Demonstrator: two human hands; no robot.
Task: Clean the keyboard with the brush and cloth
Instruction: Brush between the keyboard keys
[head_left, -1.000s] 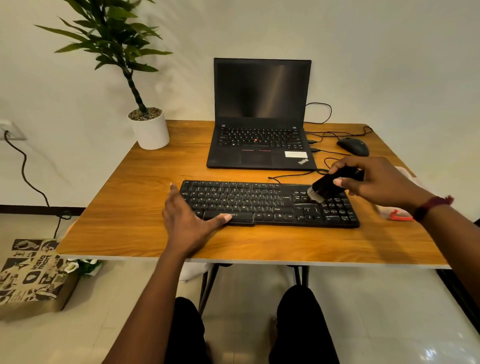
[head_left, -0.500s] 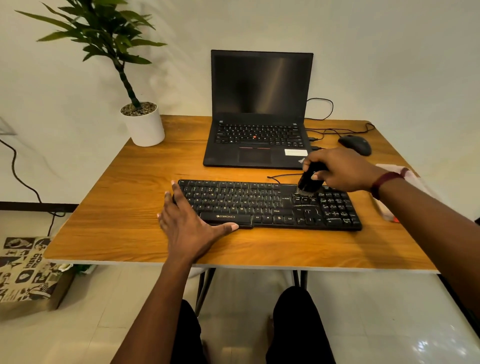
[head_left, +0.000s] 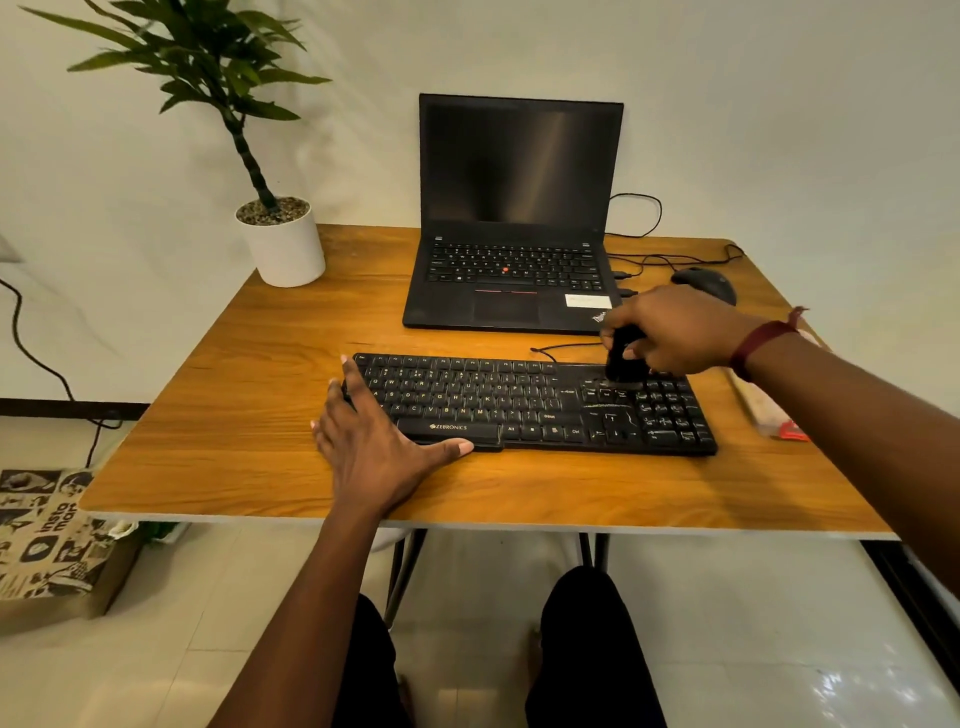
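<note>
A black keyboard (head_left: 524, 402) lies across the middle of the wooden table (head_left: 249, 415). My right hand (head_left: 675, 330) grips a small black brush (head_left: 621, 358), held upright with its bristles down on the keys at the keyboard's upper right, left of the number pad. My left hand (head_left: 382, 447) lies flat with fingers spread on the keyboard's near left corner, thumb along its front edge. A pale cloth (head_left: 763, 405) with a red tag lies on the table at the right, mostly hidden behind my right forearm.
An open black laptop (head_left: 511, 260) stands behind the keyboard. A black mouse (head_left: 706, 283) and cables lie at the back right. A potted plant (head_left: 283, 244) in a white pot occupies the back left corner. A printed paper bag (head_left: 47, 540) sits on the floor, left.
My right hand has carried the brush left and up across the keyboard, from the number pad to the keys beside it, tipping it upright. My left hand has stayed put.
</note>
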